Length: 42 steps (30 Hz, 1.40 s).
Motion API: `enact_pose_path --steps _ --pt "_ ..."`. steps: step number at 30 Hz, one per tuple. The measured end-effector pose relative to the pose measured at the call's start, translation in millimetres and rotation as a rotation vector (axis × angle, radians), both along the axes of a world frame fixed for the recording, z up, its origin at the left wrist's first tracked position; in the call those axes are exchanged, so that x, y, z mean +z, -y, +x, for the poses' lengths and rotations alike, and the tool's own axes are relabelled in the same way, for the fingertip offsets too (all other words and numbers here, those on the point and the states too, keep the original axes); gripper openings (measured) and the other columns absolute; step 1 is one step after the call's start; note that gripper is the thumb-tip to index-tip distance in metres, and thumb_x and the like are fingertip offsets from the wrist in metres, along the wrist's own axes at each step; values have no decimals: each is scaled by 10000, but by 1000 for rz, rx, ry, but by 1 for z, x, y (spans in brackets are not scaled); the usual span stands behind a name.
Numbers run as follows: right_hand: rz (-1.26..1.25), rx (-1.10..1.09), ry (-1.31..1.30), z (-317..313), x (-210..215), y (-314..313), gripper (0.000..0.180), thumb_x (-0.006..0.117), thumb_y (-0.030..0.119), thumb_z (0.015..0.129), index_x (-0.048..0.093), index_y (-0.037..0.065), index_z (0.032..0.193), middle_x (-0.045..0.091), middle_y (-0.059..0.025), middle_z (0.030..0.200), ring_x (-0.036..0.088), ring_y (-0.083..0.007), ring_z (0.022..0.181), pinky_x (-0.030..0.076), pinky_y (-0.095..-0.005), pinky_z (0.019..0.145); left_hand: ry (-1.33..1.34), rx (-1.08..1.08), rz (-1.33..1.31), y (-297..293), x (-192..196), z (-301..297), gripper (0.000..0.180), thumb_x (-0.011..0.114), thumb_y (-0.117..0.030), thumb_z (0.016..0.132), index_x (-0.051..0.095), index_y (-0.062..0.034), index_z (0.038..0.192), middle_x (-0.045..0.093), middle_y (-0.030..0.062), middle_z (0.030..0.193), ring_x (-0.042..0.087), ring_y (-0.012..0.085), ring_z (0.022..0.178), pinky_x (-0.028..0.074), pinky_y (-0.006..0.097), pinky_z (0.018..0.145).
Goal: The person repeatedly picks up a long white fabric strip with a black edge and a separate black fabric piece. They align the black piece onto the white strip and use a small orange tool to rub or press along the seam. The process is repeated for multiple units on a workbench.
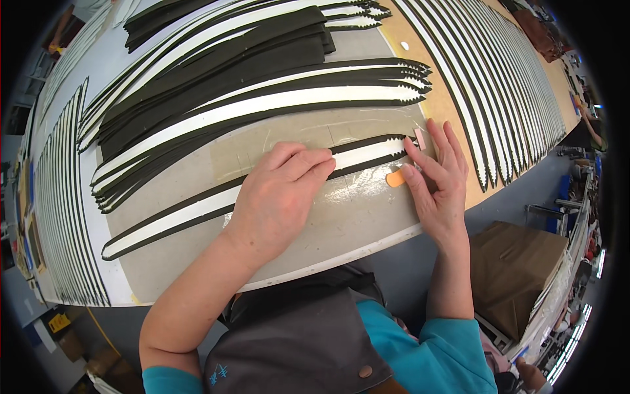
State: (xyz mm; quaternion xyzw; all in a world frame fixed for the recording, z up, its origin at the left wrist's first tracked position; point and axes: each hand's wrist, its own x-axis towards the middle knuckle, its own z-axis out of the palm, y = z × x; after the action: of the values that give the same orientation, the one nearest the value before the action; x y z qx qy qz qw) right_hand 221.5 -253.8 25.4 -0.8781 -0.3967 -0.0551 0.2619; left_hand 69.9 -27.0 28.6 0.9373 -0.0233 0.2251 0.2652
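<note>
One long black strip with a white band (174,226) lies across the grey work mat (315,246), its toothed end to the right. My left hand (279,194) is closed on the strip near its middle, fingers together and pressed to its edge. At the toothed end, my right hand (438,180) has its fingers spread, with the index fingertip touching the strip. An orange tab (396,178) sits beside my right thumb; whether the thumb touches it I cannot tell. Past the index finger is a small pink piece (420,138), partly hidden.
Beyond the strip lie stacked banded strips (262,98) and plain black pieces (262,56). Rows of banded strips cover the right board (489,85) and the left side (65,217). A small white piece (404,46) lies near the back. A brown box (515,269) stands right of the table.
</note>
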Motion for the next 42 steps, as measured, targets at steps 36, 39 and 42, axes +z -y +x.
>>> enact_pose_path --steps 36,39,42 --pt "371 -59 -639 -43 20 -79 193 726 10 927 701 -53 1108 762 -97 1060 712 -117 910 568 -275 794 30 -131 -34 -16 -19 -1 393 617 59 807 727 -17 1176 691 46 1240 590 275 1121 525 354 997" --pt "270 -62 -546 -42 23 -81 160 740 19 909 739 -43 1057 759 -113 1059 713 -140 919 567 -301 813 51 -141 -79 -18 -24 0 383 617 54 814 727 -14 1175 698 51 1230 590 279 1117 527 354 990" --pt "302 -60 -541 -45 23 -83 145 757 36 893 762 -27 1023 758 -129 1046 710 -171 905 558 -314 821 59 -146 -139 -20 -27 0 345 623 44 844 727 -8 1169 703 64 1220 590 288 1113 526 362 988"
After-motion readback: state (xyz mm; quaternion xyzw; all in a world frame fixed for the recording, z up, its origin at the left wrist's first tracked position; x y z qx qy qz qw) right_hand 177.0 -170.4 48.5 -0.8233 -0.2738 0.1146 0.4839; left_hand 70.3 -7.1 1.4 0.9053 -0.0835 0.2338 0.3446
